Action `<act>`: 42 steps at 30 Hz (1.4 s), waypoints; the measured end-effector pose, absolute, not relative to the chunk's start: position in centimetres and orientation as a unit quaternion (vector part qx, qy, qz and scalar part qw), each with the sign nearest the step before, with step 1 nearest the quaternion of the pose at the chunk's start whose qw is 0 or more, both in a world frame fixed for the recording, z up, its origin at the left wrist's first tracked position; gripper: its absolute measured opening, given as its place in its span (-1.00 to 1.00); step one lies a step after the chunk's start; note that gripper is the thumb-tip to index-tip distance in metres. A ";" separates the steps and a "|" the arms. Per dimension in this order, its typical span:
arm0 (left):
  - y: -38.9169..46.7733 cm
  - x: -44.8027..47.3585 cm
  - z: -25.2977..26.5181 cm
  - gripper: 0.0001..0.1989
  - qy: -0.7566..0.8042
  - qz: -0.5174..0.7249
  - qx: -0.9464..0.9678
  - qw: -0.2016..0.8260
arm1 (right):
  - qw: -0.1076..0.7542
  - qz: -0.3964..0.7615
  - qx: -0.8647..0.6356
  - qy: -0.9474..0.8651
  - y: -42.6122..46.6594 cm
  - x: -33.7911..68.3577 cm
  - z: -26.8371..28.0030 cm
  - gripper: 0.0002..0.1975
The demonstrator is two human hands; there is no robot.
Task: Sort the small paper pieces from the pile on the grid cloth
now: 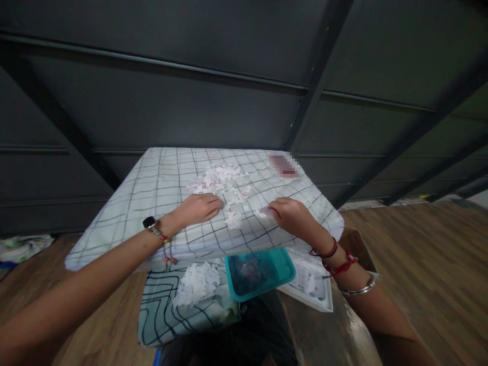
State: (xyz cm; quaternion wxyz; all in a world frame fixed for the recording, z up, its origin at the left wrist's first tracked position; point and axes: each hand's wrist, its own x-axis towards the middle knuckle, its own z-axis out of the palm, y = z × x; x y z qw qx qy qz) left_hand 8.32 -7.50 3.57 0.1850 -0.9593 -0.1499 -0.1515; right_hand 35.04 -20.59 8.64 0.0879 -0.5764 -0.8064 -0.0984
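My left hand (206,207) rests on the checked tablecloth with its fingers curled together. Its fingertips touch the edge of some loose white paper pieces, and whether they pinch one is hidden. Closed in a pinch, my right hand (287,213) is low over the cloth at the right, with a small pale slip (264,211) at its fingertips. Between the hands lies a small cluster of white paper pieces (234,219). Beyond them spreads a larger heap of white and pinkish paper pieces (219,176).
A teal plastic tub (284,264) with dark, blurred contents sits below the table's near edge. Left of it, more white pieces (200,282) lie on folded checked cloth (152,310). An open white box (310,284) is at the right. A pixelated reddish object (284,165) lies far right.
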 end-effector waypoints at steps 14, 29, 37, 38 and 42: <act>-7.4 8.3 3.5 -0.77 -0.155 -0.150 -0.961 0.175 | 0.151 -0.087 -0.563 -0.808 -18.8 34.9 9.5 -0.78; -7.5 8.3 3.6 -0.78 -0.161 -0.139 -0.958 0.192 | 0.096 -0.083 -0.556 -0.822 -20.1 36.5 7.9 -0.76; -7.3 8.3 3.4 -0.75 -0.159 -0.140 -0.959 0.188 | 0.108 -0.089 -0.547 -0.825 -19.1 36.7 8.0 -0.76; -7.3 8.3 3.3 -0.76 -0.159 -0.138 -0.960 0.185 | 0.102 -0.085 -0.543 -0.829 -19.2 36.8 8.1 -0.76; -7.3 8.2 3.4 -0.77 -0.164 -0.132 -0.962 0.175 | 0.105 -0.047 -0.531 -0.840 -20.6 37.7 9.1 -0.80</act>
